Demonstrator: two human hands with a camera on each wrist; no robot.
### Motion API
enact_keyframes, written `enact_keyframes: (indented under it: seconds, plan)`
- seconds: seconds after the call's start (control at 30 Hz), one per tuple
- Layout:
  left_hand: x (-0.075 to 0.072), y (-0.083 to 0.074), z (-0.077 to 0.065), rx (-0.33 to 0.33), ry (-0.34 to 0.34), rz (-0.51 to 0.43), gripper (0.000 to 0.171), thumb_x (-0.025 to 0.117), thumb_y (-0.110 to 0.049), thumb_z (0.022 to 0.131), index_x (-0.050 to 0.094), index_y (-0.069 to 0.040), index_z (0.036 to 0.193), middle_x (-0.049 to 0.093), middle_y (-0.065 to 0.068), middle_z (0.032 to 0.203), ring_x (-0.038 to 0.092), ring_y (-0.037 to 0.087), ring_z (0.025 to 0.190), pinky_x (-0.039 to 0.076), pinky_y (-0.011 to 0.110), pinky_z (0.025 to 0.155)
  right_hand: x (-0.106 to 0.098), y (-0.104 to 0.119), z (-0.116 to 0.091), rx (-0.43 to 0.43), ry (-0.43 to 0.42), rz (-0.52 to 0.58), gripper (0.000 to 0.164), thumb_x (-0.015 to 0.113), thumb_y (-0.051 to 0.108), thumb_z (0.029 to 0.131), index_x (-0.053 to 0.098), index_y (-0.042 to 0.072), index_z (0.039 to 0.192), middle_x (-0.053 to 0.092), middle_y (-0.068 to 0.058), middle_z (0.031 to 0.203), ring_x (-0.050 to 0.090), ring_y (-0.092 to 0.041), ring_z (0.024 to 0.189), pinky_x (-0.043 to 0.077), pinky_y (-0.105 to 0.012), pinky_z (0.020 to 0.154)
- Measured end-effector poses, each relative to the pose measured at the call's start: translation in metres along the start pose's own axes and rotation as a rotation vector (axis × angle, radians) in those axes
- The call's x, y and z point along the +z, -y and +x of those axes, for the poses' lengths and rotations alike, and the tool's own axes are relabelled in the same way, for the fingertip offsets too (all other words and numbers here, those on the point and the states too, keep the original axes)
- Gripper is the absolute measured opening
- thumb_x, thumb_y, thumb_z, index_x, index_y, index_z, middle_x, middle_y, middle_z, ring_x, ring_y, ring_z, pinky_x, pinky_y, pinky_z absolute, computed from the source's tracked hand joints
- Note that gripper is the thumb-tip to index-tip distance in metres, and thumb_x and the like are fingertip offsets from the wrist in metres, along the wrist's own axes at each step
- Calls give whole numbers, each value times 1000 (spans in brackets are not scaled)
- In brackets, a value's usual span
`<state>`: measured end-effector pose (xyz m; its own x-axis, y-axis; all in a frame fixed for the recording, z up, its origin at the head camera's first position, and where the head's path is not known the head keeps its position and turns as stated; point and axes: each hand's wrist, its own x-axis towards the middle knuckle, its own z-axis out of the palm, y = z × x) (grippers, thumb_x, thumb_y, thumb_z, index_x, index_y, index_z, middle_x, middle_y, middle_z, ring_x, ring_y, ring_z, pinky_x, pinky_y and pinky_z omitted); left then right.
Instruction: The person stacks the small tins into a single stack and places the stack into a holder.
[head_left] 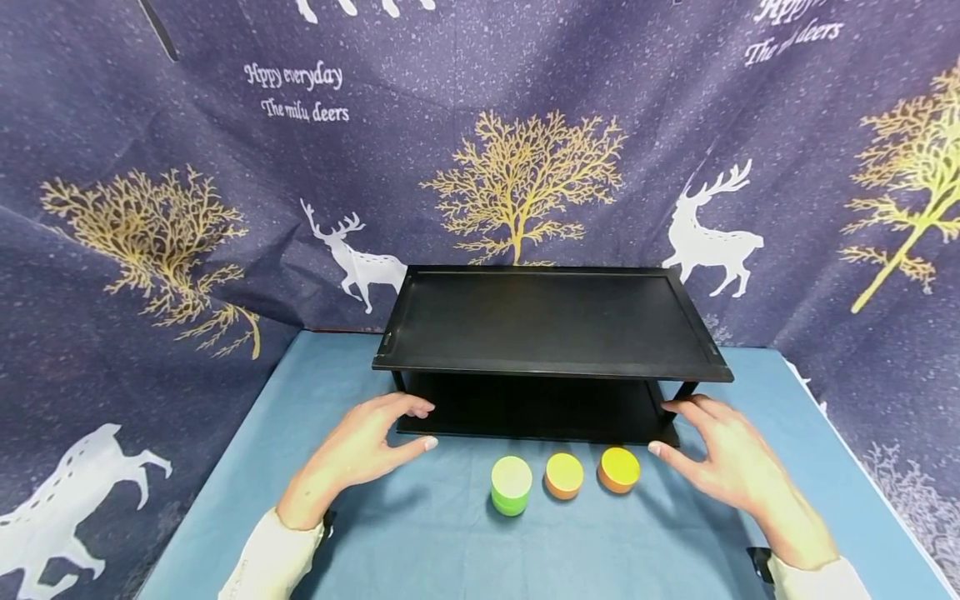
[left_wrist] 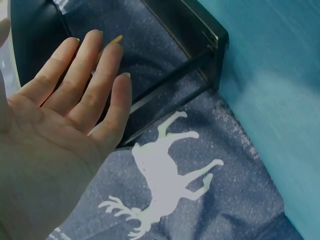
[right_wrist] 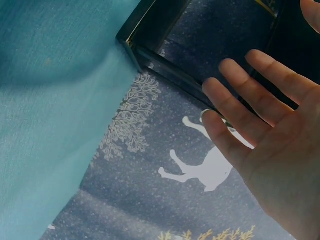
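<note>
Flanking the black rack (head_left: 555, 321) in the head view, the left grip (head_left: 367, 442) is at seven o'clock, the right grip (head_left: 727, 454) at five, both released; at six, a green cylinder (head_left: 511, 486) and two orange cylinders (head_left: 563, 477) stand on the counter (head_left: 420, 550). The left wrist view has the rack's corner at the grip's two o'clock; the right, at ten.

This is a curtained-off tabletop nook, home or studio unclear: navy fabric (head_left: 390, 158) printed with gold trees (head_left: 516, 200), white deer (head_left: 712, 247) and lettering (head_left: 296, 77) hangs behind and beside a blue-covered table (head_left: 450, 550), hiding the room beyond.
</note>
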<state>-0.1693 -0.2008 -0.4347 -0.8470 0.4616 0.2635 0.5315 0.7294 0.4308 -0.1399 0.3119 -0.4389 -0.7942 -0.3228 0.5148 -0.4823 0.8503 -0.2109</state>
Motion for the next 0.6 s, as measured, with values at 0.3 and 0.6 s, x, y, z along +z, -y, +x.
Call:
enact_keyframes:
  seconds: [0.3,0.6]
  plan:
    - [9,-5,2,10,69,-50,53,72,-68,92,67,-37,135,69,-19,125,63,4,120,54,40,103,3,2,1,-8,27,9,56,95,37,75,74,13,121,72,-5,114,69,-31,102,54,-53,89]
    - [19,-9,4,53,101,-103,59,76,-67,89,63,-38,139,67,-21,126,61,1,122,53,38,104,7,4,1,-33,37,13,56,95,35,75,73,14,123,71,-1,113,69,-24,96,55,-49,83]
